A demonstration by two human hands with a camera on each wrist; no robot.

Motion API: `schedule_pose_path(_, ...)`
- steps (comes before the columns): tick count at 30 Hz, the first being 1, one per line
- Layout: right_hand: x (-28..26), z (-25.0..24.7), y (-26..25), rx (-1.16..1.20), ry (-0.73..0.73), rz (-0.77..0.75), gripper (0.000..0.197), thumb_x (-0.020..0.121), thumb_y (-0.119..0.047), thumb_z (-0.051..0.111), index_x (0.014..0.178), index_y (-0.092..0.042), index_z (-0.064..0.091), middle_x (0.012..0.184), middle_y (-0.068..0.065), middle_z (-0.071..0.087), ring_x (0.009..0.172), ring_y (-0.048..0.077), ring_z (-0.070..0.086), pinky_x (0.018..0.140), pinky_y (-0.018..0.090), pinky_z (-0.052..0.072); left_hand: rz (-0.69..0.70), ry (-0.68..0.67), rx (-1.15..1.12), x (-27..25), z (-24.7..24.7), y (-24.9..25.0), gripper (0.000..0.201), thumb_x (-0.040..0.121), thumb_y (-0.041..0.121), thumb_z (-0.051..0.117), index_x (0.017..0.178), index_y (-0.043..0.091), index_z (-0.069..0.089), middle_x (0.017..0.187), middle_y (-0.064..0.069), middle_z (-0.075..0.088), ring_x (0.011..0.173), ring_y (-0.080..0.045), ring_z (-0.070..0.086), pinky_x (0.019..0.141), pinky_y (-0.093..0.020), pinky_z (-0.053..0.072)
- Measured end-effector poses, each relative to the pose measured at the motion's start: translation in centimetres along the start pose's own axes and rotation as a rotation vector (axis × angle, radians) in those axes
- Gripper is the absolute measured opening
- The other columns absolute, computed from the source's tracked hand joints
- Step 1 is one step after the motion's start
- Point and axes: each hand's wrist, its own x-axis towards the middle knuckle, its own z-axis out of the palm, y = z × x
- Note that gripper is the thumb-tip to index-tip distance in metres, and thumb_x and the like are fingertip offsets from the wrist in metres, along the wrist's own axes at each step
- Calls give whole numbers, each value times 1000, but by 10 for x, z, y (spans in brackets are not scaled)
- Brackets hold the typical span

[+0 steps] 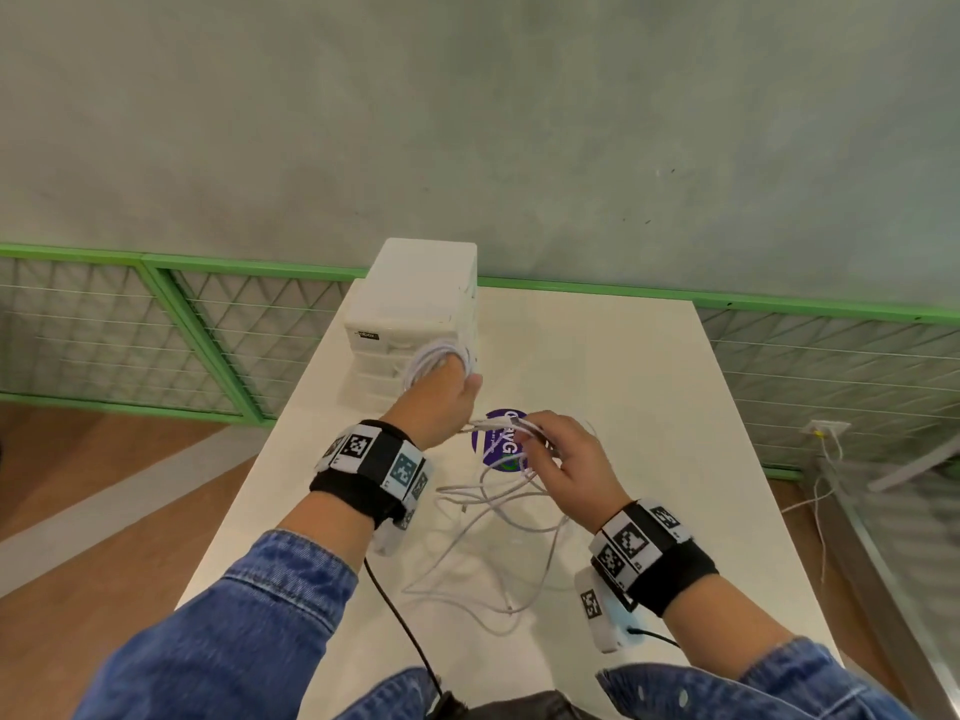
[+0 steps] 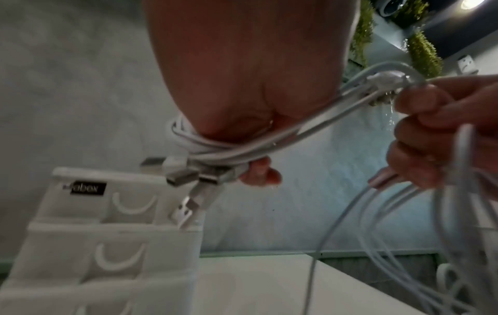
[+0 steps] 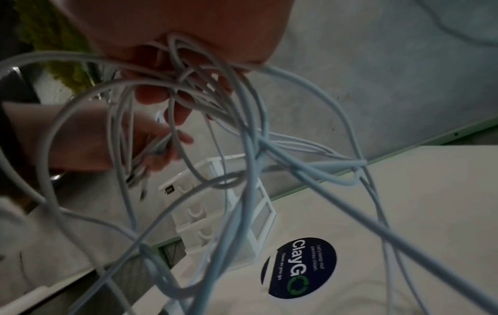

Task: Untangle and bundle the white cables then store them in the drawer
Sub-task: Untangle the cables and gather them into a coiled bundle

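White cables (image 1: 488, 517) trail in loose loops across the white table (image 1: 649, 407). Part of them is wound in a coil (image 1: 439, 363) around my left hand (image 1: 441, 397), held up in front of the white drawer unit (image 1: 415, 304). In the left wrist view the coil (image 2: 215, 147) wraps the fingers, and several USB plugs (image 2: 186, 174) stick out beside the thumb. My right hand (image 1: 561, 459) grips a bunch of the cables, with tangled strands (image 3: 205, 119) hanging from its curled fingers. All the drawers (image 2: 107, 253) look shut.
A round dark purple sticker (image 1: 501, 444) lies on the table under the hands. A green mesh fence (image 1: 208, 324) runs behind the table, against a grey wall. A black lead (image 1: 400, 621) hangs from my left wrist camera. Wooden floor lies to the left.
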Motion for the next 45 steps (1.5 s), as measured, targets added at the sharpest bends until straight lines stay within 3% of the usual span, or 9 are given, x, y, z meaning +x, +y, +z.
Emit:
schedule_pose_path(5,7,-16,17,119,112,127,23,92,-18,46,92,-38,58,84,-16,63,76,11,61,70,33,50,-1,-331,-224,-16,9,8,77,91,63,33,94,-9,57,75,-15,59,62,-21,53,63,-28,44)
schedule_pose_path(8,8,-24,23,106,123,125,31,93,-11,50,90,-40,59,84,-23,63,74,5,61,69,18,47,32,-393,-178,-22,14,17,55,77,56,67,99,7,57,86,-10,66,70,-20,60,66,-29,48)
schedule_pose_path(12,10,-31,35,-89,121,87,12,87,-24,58,88,-20,70,74,-22,63,75,6,59,72,27,47,85,-232,-96,-18,12,24,41,83,45,67,90,6,54,72,0,54,60,-11,50,53,-23,36)
schedule_pose_path(18,0,-32,66,-322,50,96,22,81,-45,58,77,-27,70,72,-12,68,73,13,58,73,43,47,58,-108,-136,-13,1,25,35,86,43,63,72,16,45,65,3,51,55,-7,48,54,-23,37)
schedule_pose_path(22,-19,-29,80,-353,-60,201,46,79,-62,42,72,-25,68,78,-9,65,80,18,56,75,39,43,-15,168,-411,-13,-18,29,40,89,42,58,86,2,56,62,2,49,53,-9,46,57,-25,39)
schedule_pose_path(25,-31,-32,86,-325,-86,351,51,71,-71,32,68,-28,60,78,-10,59,82,15,50,73,30,32,-31,354,-477,-9,-32,26,35,89,37,62,69,13,47,62,-1,49,53,-13,45,56,-27,38)
schedule_pose_path(29,-29,-35,92,-377,-124,441,70,69,-75,27,86,-20,66,87,-3,61,87,16,52,80,36,40,-59,463,-523,-7,-29,20,38,88,35,63,66,11,43,60,-3,47,53,-15,44,56,-27,37)
schedule_pose_path(37,-27,-50,93,-170,-87,537,15,93,-32,52,89,-22,63,93,1,59,88,16,54,72,24,37,-142,678,-673,0,-39,3,37,84,40,66,75,9,47,67,-13,46,58,-19,43,58,-31,39)
schedule_pose_path(45,-30,-65,114,-450,-39,798,30,96,-39,40,84,-20,59,94,11,65,83,28,57,72,35,44,-223,759,-685,-1,-49,-18,43,87,35,65,62,16,36,61,-7,40,53,-19,36,46,-23,33)
